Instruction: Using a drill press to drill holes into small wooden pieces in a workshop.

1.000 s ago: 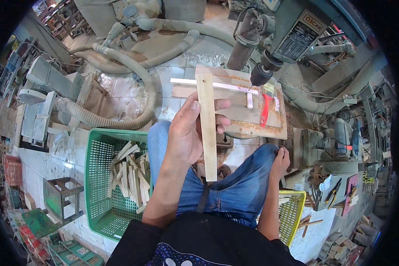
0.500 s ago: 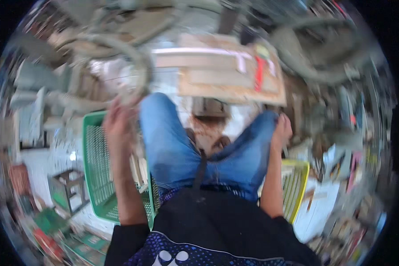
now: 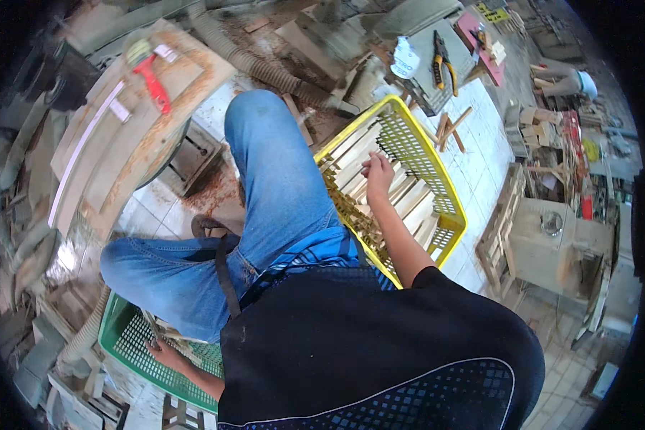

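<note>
My right hand (image 3: 378,175) hangs over a yellow plastic basket (image 3: 446,188), its fingers loosely bent and slightly apart, with nothing seen in them. Many pale wooden strips (image 3: 416,204) lie lengthwise in that basket, just under the hand. On the other side, my left hand (image 3: 166,355) is low inside a green plastic basket (image 3: 140,369), beside some wooden strips (image 3: 150,324). Its fingers look part bent and apart, and I make out nothing held in them. My thigh hides part of the green basket.
Ahead on the left is a wooden board (image 3: 115,161) bearing a red-handled brush (image 3: 150,79). Pliers (image 3: 443,64) rest on a dark surface beyond the yellow basket. Short wooden sticks (image 3: 451,130) lie on the tiles. A ribbed hose (image 3: 244,61) runs behind.
My view and body have turned to the right. My right hand has left my knee and is now above the yellow basket; my left hand has moved back and lower over the green basket.
</note>
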`<state>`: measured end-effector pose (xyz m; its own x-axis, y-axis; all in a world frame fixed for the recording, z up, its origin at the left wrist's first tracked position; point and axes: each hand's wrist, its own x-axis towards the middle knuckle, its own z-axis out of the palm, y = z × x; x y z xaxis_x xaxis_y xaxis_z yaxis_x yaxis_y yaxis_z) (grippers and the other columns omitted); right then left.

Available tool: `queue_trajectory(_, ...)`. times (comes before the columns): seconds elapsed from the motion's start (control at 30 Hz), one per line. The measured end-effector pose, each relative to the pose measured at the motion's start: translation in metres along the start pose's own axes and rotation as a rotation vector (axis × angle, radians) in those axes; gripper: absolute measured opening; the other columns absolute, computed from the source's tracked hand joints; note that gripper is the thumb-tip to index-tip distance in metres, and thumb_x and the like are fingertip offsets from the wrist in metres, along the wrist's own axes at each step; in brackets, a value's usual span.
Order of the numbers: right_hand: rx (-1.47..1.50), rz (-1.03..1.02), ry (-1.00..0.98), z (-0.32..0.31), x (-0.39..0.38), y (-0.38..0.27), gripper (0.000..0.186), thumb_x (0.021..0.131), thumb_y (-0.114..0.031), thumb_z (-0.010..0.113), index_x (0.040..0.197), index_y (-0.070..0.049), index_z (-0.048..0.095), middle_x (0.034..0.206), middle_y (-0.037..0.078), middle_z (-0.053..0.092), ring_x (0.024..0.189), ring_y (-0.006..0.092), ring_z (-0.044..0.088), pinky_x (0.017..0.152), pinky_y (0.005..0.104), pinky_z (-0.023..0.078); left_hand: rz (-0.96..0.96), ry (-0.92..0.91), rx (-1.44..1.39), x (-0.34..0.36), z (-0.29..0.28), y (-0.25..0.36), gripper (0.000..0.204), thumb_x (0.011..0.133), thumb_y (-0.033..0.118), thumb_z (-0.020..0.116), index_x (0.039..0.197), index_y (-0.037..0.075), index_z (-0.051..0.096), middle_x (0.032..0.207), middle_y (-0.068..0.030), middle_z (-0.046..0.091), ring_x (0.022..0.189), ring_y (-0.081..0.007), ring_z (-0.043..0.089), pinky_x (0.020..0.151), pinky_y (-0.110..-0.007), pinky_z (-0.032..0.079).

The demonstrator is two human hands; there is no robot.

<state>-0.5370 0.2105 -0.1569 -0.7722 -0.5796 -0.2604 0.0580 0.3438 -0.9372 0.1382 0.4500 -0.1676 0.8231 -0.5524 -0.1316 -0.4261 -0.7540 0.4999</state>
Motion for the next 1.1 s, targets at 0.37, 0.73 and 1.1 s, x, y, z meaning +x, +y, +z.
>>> queue_trajectory(0.37,-0.482,0.483,-0.218,-0.03,0.058,0.156,0.023,0.088,-0.019,0.054,0.094,0.002,0.061,0.082,0.019,0.066,0.068,0.0287,0.067,0.059,0.0389,0.052,0.399,-0.116,-0.184,0.001,0.0,0.18,0.042,0.097,0.016,0.046,0.133,-0.006,0.049,0.126,-0.0232,0.059,0.108,-0.0296,0.061,0.09,-0.036,0.048)
queue_trajectory(0.73,-0.939,0.466,-0.115,0.004,0.02,0.11,0.047,0.085,-0.038,0.057,0.11,0.001,0.061,0.108,0.022,0.067,0.102,0.04,0.064,0.087,0.0467,0.051,0.421,-0.162,-0.124,-0.01,-0.015,0.198,0.041,0.097,0.011,0.043,0.133,-0.008,0.047,0.133,-0.0234,0.054,0.116,-0.0314,0.056,0.099,-0.037,0.042)
queue_trajectory(1.1,0.223,0.236,0.074,-0.033,-0.042,0.067,0.025,0.094,-0.023,0.046,0.105,-0.001,0.048,0.079,0.013,0.06,0.058,0.0238,0.061,0.051,0.0336,0.05,0.465,0.011,-0.193,-0.012,0.0,0.257,0.039,0.097,0.015,0.047,0.13,-0.006,0.052,0.131,-0.0228,0.056,0.114,-0.0328,0.058,0.098,-0.039,0.045)
